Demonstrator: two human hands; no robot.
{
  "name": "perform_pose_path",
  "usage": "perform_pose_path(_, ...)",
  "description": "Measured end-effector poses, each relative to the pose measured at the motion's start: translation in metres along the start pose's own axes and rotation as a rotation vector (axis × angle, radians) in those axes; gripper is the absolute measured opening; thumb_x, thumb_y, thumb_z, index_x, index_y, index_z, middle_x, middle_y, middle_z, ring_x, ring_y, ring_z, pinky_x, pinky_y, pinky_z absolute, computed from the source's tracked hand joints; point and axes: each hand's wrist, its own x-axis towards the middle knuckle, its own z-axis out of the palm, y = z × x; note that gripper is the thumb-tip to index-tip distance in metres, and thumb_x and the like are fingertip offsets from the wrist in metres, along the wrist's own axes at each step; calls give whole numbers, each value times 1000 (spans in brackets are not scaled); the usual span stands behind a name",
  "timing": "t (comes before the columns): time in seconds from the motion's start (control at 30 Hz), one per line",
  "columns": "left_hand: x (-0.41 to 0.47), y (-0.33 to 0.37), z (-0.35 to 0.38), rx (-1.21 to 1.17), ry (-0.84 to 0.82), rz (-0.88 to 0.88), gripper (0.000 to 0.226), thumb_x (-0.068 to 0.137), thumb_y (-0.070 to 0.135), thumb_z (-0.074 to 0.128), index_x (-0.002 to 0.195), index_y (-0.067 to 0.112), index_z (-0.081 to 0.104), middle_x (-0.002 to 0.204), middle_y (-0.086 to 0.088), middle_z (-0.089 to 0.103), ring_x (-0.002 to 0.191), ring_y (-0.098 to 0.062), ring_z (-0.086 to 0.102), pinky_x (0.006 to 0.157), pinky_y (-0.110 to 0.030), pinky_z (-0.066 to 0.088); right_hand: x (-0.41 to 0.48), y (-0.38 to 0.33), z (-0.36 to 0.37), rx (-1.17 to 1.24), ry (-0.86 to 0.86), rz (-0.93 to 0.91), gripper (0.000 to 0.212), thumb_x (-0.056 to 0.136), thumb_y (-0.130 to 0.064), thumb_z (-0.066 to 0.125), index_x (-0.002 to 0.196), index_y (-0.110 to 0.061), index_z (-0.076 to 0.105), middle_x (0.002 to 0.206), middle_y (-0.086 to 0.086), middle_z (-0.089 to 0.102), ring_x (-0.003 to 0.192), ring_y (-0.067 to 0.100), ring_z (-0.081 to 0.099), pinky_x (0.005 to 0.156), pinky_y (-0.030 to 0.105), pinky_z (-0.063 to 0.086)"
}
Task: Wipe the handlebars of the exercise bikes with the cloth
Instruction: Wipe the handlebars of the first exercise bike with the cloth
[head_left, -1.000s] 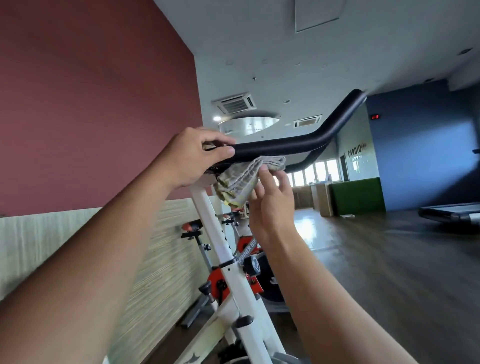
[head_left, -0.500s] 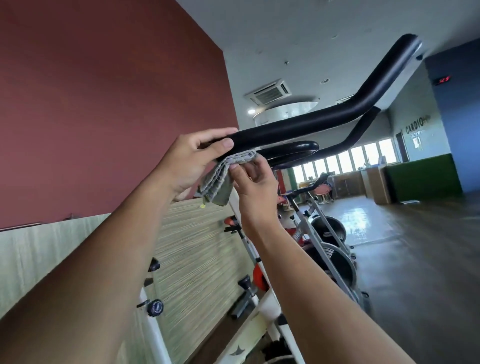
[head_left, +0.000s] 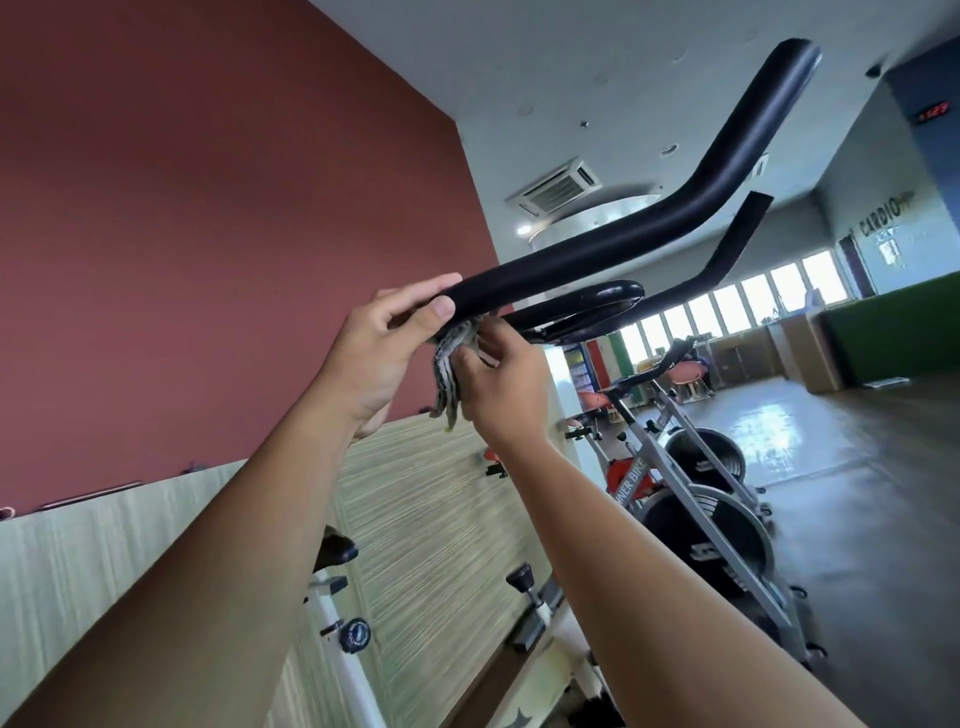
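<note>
**At near end of handlebar (head_left: 597, 249): cloth (head_left: 448, 374) underneath**

Left hand (head_left: 379, 353) grips the black handlebar's end, fingers over top, thumb on the side. Right hand (head_left: 506, 384) pinches the striped cloth right under the handlebar. Cloth hangs between the two hands.

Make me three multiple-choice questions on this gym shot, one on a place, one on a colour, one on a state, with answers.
1. Where is the cloth?
A. under the near end of the handlebar
B. on the floor
C. over a saddle
2. What colour is the handlebar?
A. white
B. black
C. orange
3. What is the left hand doing?
A. hanging free
B. pointing upward
C. gripping the handlebar

1 A: it hangs beneath the bar, held by the right hand.
2 B: its padding is black.
3 C: thumb and fingers wrap its end.
</note>
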Motion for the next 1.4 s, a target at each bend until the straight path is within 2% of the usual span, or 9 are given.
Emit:
perform_pose_path(0.17,0,-2,1,-1,6,-9,43,79,47,75,120,33,72,140,-11,56,130,-19,56,114,-40,39,-10,-7,-12,424,-91,90,20,90,0,68,110,-5,70,103,8,76,99,24,73,95,47,56)
perform_pose_path(0.43,-2,0,4,-2,19,-18,45,80,48,74,122,32,71,140,-11,56,128,-19,58,113,-40,41,-24,-25,-33,716,-76,236,21,91,-6,69,111,-1,69,103,19,73,94,32,69,88,47,58)
perform_pose_path(0.67,-7,1,11,123,91,22,33,85,53,67,117,47,70,132,-1,53,126,-14,56,114,-38,41,-19,-47,-59,821,19,298,8,96,-2,61,101,-2,67,86,4,72,72,11,68,68,23,57)
perform_pose_path(0.8,-12,8,14,228,119,29,23,97,43,61,118,50,66,127,3,52,121,-6,54,104,-16,40,-10,-54,-86,853,99,308,8,98,-3,58,91,-6,62,73,0,63,50,3,58,48,17,48)
perform_pose_path(0.87,-15,15,18,282,127,26,24,99,37,59,121,45,65,123,5,51,114,2,52,94,-5,36,-6,-56,-95,859,136,301,7,98,-5,59,93,-7,63,74,0,64,52,4,59,52,19,50)
perform_pose_path(1.0,-17,25,30,399,196,84,23,98,34,61,119,28,68,116,7,50,101,3,52,88,-6,35,-6,-58,-100,786,123,329,8,97,-9,61,90,-9,63,72,-1,64,57,7,59,59,25,51)
perform_pose_path(1.2,-21,27,50,512,366,149,24,97,37,60,114,23,70,112,8,50,98,-5,51,78,3,31,2,-70,-125,697,145,364,10,95,-12,65,85,-10,65,98,16,65,91,30,60,103,56,44)
perform_pose_path(1.3,-24,24,54,514,375,159,25,99,36,57,117,22,67,113,8,46,95,-2,46,76,2,30,7,-77,-144,628,155,358,7,96,-11,63,90,-9,65,100,18,66,101,37,62,103,67,42)
perform_pose_path(1.4,-25,23,57,518,385,160,28,99,36,55,121,20,64,115,8,42,97,-3,45,83,-11,33,13,-85,-162,563,156,352,9,98,-13,60,98,-8,67,115,25,68,114,43,64,98,64,49)
